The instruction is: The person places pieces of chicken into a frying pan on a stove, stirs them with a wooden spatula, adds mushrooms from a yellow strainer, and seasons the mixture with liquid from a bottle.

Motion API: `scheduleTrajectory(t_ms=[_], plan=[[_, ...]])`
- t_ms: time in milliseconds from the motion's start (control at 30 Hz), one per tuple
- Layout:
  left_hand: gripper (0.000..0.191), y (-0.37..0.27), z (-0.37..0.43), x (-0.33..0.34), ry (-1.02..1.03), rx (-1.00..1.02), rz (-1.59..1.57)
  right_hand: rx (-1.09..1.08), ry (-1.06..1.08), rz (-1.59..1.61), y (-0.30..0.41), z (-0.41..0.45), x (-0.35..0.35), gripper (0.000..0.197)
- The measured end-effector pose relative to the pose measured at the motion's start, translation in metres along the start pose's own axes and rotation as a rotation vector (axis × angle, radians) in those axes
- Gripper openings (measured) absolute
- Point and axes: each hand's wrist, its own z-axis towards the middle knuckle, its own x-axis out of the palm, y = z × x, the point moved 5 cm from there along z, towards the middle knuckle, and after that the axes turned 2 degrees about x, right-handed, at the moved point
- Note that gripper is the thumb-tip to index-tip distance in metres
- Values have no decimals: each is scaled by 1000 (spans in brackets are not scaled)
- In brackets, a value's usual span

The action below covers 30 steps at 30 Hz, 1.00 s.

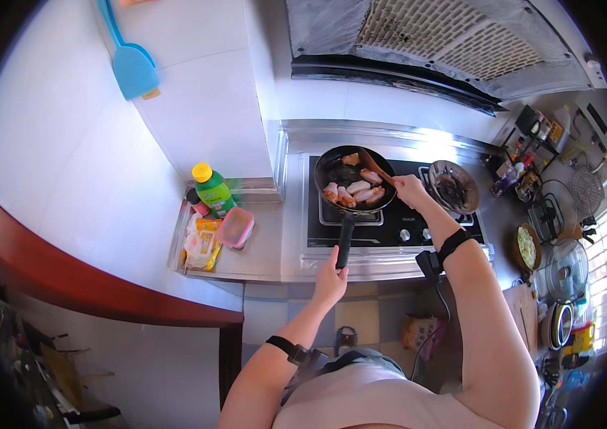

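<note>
A black frying pan [335,167] rests on the left burner of the gas cooktop [325,230]. My left hand [331,279] grips the end of its black handle [345,240]. In my right hand [411,191] is a brown wooden spatula [377,163], its head dipped inside the pan near the far rim. Several browned chicken wings [358,187] lie in the pan, mostly towards the near side. One light-brown piece [351,159] sits apart by the spatula's head.
A dark-stained wok [456,185] stands on the right burner. At left are a green bottle with a yellow cap [213,190], a pink-lidded container [235,227] and plastic packets [201,244]. A bowl of chopped pale vegetables [527,246] and a glass lid [566,271] are at right. The range hood [443,37] hangs above.
</note>
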Motion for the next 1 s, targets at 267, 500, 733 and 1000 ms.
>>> scheduleTrajectory(t_ms=[267,500,733,1000], plan=[[62,7,1,0,-36,-58,15,-292,23,-405,37,-12,-38,26],[66,12,6,12,-58,26,131,-282,65,-368,-16,-8,-44,25],[67,17,4,12,57,-142,0,-300,113,-256,0,-53,-31,25],[67,8,3,6,-16,-40,76,-357,237,-802,84,-94,-104,23]])
